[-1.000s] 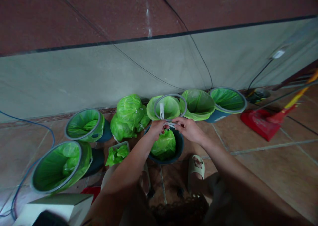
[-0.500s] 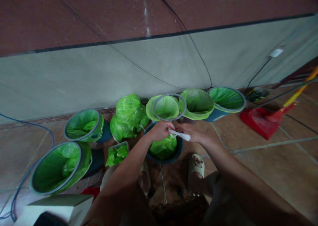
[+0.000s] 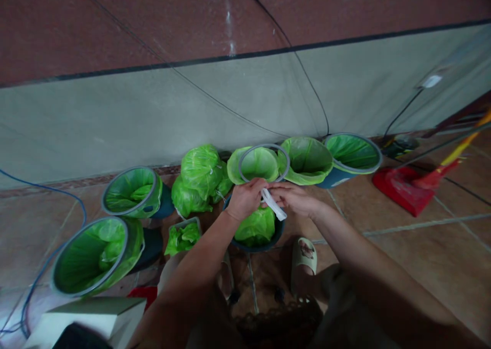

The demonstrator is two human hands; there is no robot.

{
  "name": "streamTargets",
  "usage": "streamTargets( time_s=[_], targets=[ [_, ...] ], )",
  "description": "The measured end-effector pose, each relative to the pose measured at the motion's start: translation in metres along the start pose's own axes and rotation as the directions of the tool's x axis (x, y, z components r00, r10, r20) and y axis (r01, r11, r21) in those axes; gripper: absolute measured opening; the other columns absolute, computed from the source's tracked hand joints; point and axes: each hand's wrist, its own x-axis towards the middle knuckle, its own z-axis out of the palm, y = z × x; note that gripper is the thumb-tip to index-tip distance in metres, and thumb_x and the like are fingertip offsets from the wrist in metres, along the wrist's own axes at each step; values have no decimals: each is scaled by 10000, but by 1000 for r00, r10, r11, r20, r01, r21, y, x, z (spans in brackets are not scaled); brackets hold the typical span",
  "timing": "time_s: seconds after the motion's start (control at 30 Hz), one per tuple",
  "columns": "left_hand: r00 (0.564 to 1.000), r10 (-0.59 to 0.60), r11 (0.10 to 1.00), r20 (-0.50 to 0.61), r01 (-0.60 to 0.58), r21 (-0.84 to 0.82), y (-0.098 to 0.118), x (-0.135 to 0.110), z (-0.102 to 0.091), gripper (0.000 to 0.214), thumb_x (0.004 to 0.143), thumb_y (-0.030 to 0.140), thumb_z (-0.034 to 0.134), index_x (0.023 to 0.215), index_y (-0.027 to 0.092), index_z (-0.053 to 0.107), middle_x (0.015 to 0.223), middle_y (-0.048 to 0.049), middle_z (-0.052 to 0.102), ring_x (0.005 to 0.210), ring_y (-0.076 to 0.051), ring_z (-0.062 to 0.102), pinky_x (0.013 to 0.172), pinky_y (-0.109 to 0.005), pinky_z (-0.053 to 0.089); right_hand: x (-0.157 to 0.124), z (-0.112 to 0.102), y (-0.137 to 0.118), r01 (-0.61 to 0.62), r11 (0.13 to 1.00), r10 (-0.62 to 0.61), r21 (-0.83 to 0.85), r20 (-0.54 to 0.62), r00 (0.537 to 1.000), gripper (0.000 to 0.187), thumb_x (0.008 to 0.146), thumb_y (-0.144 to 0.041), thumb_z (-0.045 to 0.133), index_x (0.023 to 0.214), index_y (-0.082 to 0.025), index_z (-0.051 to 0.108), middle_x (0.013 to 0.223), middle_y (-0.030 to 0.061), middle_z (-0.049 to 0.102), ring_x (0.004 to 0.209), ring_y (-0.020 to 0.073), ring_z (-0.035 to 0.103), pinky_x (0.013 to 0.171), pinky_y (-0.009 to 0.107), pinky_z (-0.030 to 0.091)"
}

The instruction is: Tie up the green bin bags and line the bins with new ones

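My left hand [image 3: 245, 201] is closed on one end of a narrow white strip [image 3: 274, 204], folded or rolled, of a material I cannot make out. The strip slants down to the right, its lower end hanging free. My right hand [image 3: 295, 198] is beside it, fingers stretched toward the left hand and passing behind the strip; some fingertips are hidden. Right below both hands stands a dark blue bin [image 3: 276, 236] with a green plastic bag [image 3: 256, 227] inside. A loose grey bin ring [image 3: 287, 165] shows just beyond my hands, in front of a bin liner.
Green-lined bins [image 3: 309, 160] stand along the wall, another [image 3: 353, 152] to their right. Two lined bins [image 3: 132, 190] are on the left. Filled green bags [image 3: 201, 170] and a small bin [image 3: 184, 236] lie between. A red dustpan [image 3: 402, 188] is at right, a white box [image 3: 88, 321] front left.
The white strip has turned to hang more steeply. My right hand's fingers have straightened out behind it, and my left hand has shifted slightly. The camera view has moved a little.
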Motion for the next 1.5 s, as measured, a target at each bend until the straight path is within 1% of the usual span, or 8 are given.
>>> streamTargets(
  time_s=[0.27,0.47,0.7,0.9,1.0,1.13,1.27,1.5],
  targets=[
    [996,33,985,-81,-46,-164,6,1,1,158,890,170,518,987,194,640,1071,-46,701,995,-139,664,862,-241,518,2,-5,2,88,966,-86,-244,21,996,246,806,-341,604,968,-181,696,766,16,692,654,127,617,606,231,487],
    [953,-274,959,132,262,107,6,5,-10,173,899,251,524,969,213,678,979,-52,735,923,-192,687,833,-283,510,2,-9,0,-2,530,-266,-848,-168,949,271,884,-256,455,858,-176,712,811,60,708,763,182,636,729,285,460],
    [837,-498,842,229,404,357,-6,-4,-6,271,903,338,487,992,170,682,944,-124,726,912,-243,687,797,-321,509,-5,-13,0,-352,214,-130,-911,-384,914,283,870,-216,478,930,-173,751,937,132,732,890,241,668,767,314,468],
    [723,-598,744,345,661,-97,-22,1,-5,203,794,276,584,653,152,660,654,-62,671,689,-186,657,623,-256,481,0,-25,13,-291,282,-234,-914,-360,903,213,800,-141,544,795,-196,750,819,100,733,771,213,656,686,289,456],
    [673,-597,409,436,723,-556,-17,7,-1,196,790,285,588,672,143,652,623,-29,656,565,-122,611,510,-208,423,2,-22,11,-99,460,-318,-882,-268,909,187,815,-203,553,819,-209,740,769,49,723,708,176,632,673,268,453],
    [657,-549,99,516,664,-741,-7,11,5,316,846,391,547,660,140,595,651,-35,660,479,-87,560,471,-204,399,2,-11,2,76,644,-376,-761,-229,898,227,838,-217,512,912,-183,724,803,33,727,710,164,631,680,265,462],
    [719,-512,176,470,623,-762,-4,10,7,146,751,256,654,700,133,594,576,22,582,483,-65,519,514,-191,406,0,-1,-3,168,665,-439,-728,-199,876,249,842,-210,502,943,-184,729,859,31,739,740,167,646,724,274,473],
    [856,-335,573,394,517,-636,-8,7,20,62,660,136,656,716,134,630,573,67,535,542,-77,487,551,-194,388,-5,12,0,335,566,-550,-753,-43,834,281,876,-190,483,950,-243,749,993,25,741,885,180,678,857,297,487]
  ],
)
